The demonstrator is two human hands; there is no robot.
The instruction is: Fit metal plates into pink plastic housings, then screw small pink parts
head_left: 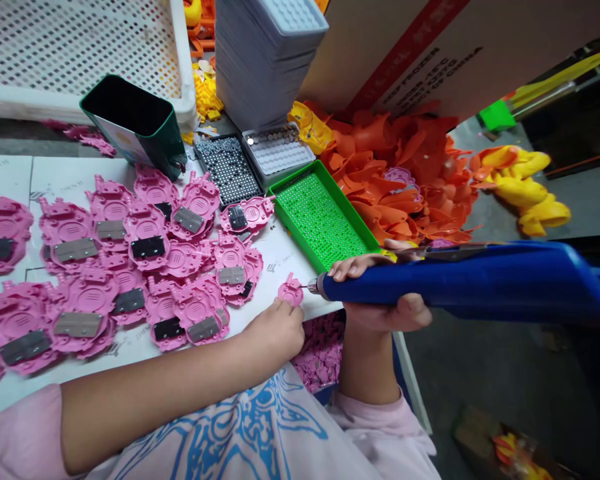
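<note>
With my right hand (380, 317) I grip a blue electric screwdriver (480, 277), its body lying nearly level across the view. The thin bit points left and meets a small pink plastic part (291, 289) at the table edge, though I cannot tell whether a screw is under it. My left hand (280, 330) is closed on the near side of that part, fingertips partly hidden. Left of it lie several pink plastic housings (147, 233), many with black or grey plates screwed on. A green tray (325, 220) with a perforated bed stands just beyond the screwdriver tip.
A black tray of screws (230, 170), a white tray (283, 150), a dark green bin (140, 127) and a tall tray stack (265, 67) stand behind. Orange parts (395, 180) pile up at right before a cardboard box (405, 53). Pink pieces (320, 353) lie below the table edge.
</note>
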